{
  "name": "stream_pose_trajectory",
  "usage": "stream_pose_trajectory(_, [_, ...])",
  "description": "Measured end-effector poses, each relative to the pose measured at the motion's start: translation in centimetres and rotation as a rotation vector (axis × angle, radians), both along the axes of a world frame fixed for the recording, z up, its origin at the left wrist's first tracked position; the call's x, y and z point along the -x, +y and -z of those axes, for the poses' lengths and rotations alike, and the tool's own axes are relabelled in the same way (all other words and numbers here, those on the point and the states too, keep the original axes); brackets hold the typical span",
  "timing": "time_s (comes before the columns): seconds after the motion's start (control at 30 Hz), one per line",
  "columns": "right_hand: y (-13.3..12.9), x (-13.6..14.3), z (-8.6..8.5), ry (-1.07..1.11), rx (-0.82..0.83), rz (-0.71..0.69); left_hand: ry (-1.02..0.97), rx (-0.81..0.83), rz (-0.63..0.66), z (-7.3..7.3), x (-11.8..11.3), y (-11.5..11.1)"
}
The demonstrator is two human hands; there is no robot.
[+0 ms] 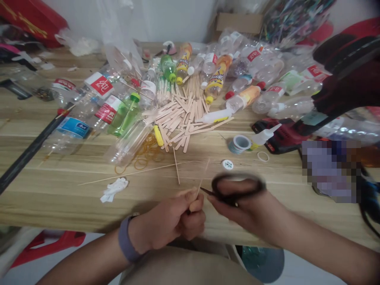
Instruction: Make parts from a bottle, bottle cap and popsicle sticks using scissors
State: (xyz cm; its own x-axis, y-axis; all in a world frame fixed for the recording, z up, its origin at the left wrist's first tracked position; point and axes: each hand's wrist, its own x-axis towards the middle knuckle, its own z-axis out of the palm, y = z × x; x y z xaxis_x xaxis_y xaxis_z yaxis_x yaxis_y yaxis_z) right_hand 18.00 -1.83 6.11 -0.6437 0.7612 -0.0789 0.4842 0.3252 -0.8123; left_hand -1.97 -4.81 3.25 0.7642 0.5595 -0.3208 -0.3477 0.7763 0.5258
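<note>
My left hand point(181, 217) is closed round a thin wooden skewer point(203, 174) that points up and slightly right from the fist. My right hand point(249, 202) grips black-handled scissors point(237, 188), blurred by motion. Their dark tip meets the skewer just above my left thumb; whether the blades are apart I cannot tell. Beyond my hands a short stick point(176, 166) lies across a long skewer point(130, 174) on the table. A crumpled white piece point(114, 189) sits left of them. Farther back, many flat craft sticks point(184, 118) are spread in a pile.
Empty plastic bottles point(102, 111) crowd the table's left and back. Rubber bands point(147, 152) lie beside a clear bottle. On the right are a roll of tape point(239, 144), a white cap point(227, 164), a glue bottle point(264, 136) and a red-and-black power tool point(285, 134). A bin point(264, 263) stands below the front edge.
</note>
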Motion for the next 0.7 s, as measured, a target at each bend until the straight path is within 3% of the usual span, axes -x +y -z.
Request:
stream_pose_trajectory(0.07, [0.1, 0.3, 0.1, 0.032, 0.373, -0.061, -0.009, -0.04, 0.005, -0.1, -0.1, 0.1])
stream_pose_trajectory(0.1, [0.1, 0.3, 0.1, 0.048, 0.489, -0.077, -0.014, -0.047, 0.008, -0.2, -0.1, 0.1])
stream_pose_trajectory(0.13, [0.1, 0.3, 0.1, 0.046, 0.491, -0.081, -0.013, -0.044, 0.011, -0.4, -0.1, 0.1])
stream_pose_trajectory(0.17, [0.0, 0.1, 0.0, 0.028, 0.376, -0.07, -0.015, -0.034, 0.014, -0.5, -0.1, 0.1])
stream_pose_trajectory(0.27, [-0.3, -0.4, -0.3, -0.087, -0.243, -0.01, 0.019, 0.022, 0.019, -0.8, -0.1, 0.0])
stream_pose_trajectory(0.33, [-0.4, -0.5, -0.5, -0.085, -0.301, 0.011, 0.055, 0.042, 0.012, -0.9, -0.1, 0.0])
stream_pose_trajectory(0.4, [-0.3, -0.3, -0.5, -0.029, -0.138, 0.051, 0.052, 0.016, 0.002, -0.8, -0.2, 0.0])
stream_pose_trajectory(0.5, [-0.4, 0.3, -0.2, 0.113, 0.492, 0.013, -0.028, -0.071, -0.005, -0.6, -0.2, 0.0])
stream_pose_trajectory(0.53, [-0.4, 0.4, 0.0, 0.161, 0.664, -0.009, -0.049, -0.089, -0.004, -0.5, -0.2, 0.0])
stream_pose_trajectory(0.57, [-0.5, 0.4, 0.1, 0.182, 0.726, -0.018, -0.057, -0.092, -0.007, -0.5, -0.3, 0.0])
stream_pose_trajectory(0.6, [-0.7, 0.3, 0.2, 0.177, 0.656, -0.01, -0.055, -0.083, -0.007, -0.5, -0.3, 0.0])
stream_pose_trajectory(0.7, [-1.0, -0.2, 0.4, 0.075, 0.062, 0.054, -0.046, -0.029, 0.002, -0.6, -0.2, -0.3])
